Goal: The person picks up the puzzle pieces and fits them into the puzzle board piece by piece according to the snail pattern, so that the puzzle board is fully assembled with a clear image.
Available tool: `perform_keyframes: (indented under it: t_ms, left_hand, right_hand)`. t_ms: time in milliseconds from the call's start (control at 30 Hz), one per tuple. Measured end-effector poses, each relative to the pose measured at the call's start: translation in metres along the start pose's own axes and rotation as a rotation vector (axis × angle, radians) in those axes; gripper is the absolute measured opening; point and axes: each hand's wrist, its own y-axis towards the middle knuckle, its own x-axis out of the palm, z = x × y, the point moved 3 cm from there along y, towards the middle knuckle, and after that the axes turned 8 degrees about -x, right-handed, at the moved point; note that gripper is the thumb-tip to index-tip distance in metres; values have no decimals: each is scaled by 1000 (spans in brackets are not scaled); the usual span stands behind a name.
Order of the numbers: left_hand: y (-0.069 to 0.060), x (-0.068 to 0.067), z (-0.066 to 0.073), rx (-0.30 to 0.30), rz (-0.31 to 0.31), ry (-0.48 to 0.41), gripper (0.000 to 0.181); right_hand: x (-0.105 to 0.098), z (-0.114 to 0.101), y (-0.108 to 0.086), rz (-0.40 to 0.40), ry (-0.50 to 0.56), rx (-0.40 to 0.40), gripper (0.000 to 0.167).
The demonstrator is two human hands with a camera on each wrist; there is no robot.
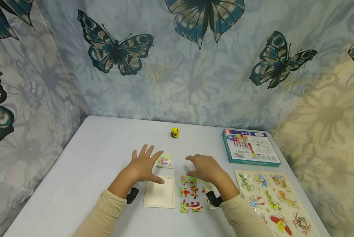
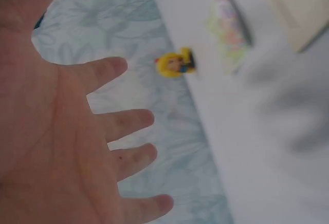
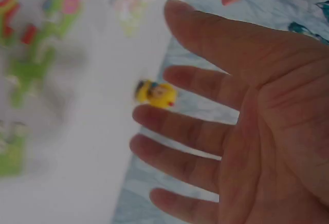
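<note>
right hand [image 1: 205,168], puzzle pieces [image 1: 194,190] partly hidden, box [image 1: 251,148]

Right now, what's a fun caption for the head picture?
Left hand and right hand hover by puzzle pieces and a cream tray, yellow toy beyond.

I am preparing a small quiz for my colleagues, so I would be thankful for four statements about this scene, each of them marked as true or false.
1. The yellow toy is farther back than the pale tray. True.
2. The puzzle pieces lie inside the tray. False: they lie to its right.
3. The left grip holds the toy. False: it is empty, with fingers spread.
4. The box lies farther back than the insect board. True.
</note>
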Motion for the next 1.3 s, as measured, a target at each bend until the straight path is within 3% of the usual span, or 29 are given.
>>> perform_keyframes:
  t_ms: [133, 367, 467, 633, 1067, 1300]
  left_hand:
    - [-3, 24, -16, -26, -67, -34, 107]
    - [-18, 53, -33, -28, -163, -121, 111]
    - [-22, 57, -38, 1, -182, -124, 111]
    - [-26, 61, -44, 44, -159, -114, 105]
    - [-32, 67, -55, 48, -117, -92, 104]
    - [-32, 67, -53, 28, -121, -91, 104]
  right_hand:
    - [23, 2, 5, -49, 44, -14, 46]
    - [47, -1, 6, -3, 15, -40, 31]
    - [50, -3, 6, 24, 1, -47, 22]
    - [53, -4, 6, 58, -9, -46, 16]
    - [55, -9, 14, 43, -20, -47, 19]
    - [51, -33, 23, 102, -21, -151, 19]
